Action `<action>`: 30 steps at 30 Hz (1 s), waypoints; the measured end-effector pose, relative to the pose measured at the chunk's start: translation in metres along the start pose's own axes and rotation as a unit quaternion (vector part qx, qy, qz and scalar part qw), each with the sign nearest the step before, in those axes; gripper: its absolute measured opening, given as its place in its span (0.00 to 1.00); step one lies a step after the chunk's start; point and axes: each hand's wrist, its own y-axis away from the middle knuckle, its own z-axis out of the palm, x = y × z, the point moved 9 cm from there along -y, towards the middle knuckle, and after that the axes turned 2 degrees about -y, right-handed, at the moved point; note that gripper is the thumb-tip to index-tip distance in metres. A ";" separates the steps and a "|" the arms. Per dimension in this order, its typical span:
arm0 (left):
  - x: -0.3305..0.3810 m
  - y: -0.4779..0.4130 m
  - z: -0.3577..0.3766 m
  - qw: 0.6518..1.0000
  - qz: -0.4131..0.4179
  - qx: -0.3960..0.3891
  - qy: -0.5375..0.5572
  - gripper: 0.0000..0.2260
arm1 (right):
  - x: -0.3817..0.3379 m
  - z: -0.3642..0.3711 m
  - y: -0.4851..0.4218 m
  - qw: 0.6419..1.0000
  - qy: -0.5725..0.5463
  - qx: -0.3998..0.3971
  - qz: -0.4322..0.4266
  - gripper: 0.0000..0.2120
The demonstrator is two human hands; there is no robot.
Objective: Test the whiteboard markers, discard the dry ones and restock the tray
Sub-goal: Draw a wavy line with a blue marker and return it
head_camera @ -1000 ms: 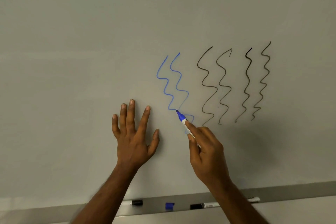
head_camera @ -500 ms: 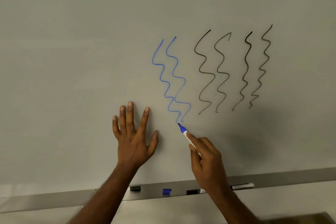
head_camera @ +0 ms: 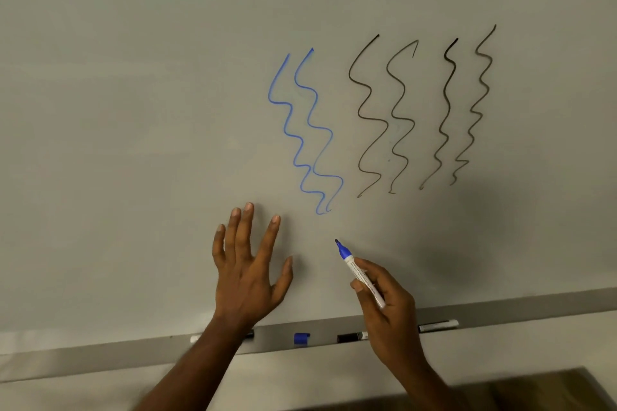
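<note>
**Testing blue marker: line reads solid**

Tray [head_camera: 534, 310] on the whiteboard's [head_camera: 133, 110] lower edge holds a loose blue cap [head_camera: 301, 338] and black-capped markers [head_camera: 352, 337], part-hidden by the wrists. Right hand [head_camera: 389, 307] pinches the uncapped blue marker [head_camera: 359, 272]. Left hand [head_camera: 248, 274] is spread wide against the board. Above: two blue squiggles [head_camera: 307, 130], four black squiggles [head_camera: 420, 110]. Remaining, I reckon: recap, bin the dry ones, restock.

A pale grey whiteboard [head_camera: 133, 110] fills the view, shadowed toward its lower right. Below it runs a light wall [head_camera: 66, 394]. A brown surface [head_camera: 551, 390] shows at the bottom right corner.
</note>
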 end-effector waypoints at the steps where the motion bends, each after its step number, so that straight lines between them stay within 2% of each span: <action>1: 0.004 0.009 0.005 1.000 0.009 -0.015 0.009 0.33 | 0.009 0.001 0.002 1.000 -0.004 -0.008 0.019 0.15; 5: 0.016 0.044 0.026 0.995 0.036 -0.084 0.037 0.31 | 0.034 0.004 0.006 0.997 0.003 -0.027 0.070 0.18; 8: 0.023 0.069 0.048 0.984 0.057 -0.154 0.071 0.31 | 0.049 0.005 0.009 0.996 0.030 -0.050 0.074 0.17; 13: 0.024 0.117 0.097 0.930 0.060 -0.345 0.110 0.26 | 0.077 0.000 0.016 0.991 0.084 -0.072 0.075 0.11; 18: 0.023 0.169 0.130 0.872 0.049 -0.477 0.100 0.26 | 0.119 -0.001 0.037 0.978 0.141 -0.114 0.100 0.12; 24: 0.030 0.207 0.151 0.833 0.044 -0.544 0.092 0.30 | 0.151 0.001 0.064 0.965 0.182 -0.143 0.126 0.08; 30: 0.043 0.224 0.166 0.813 0.048 -0.572 0.095 0.30 | 0.175 -0.002 0.087 0.944 0.200 -0.175 0.194 0.10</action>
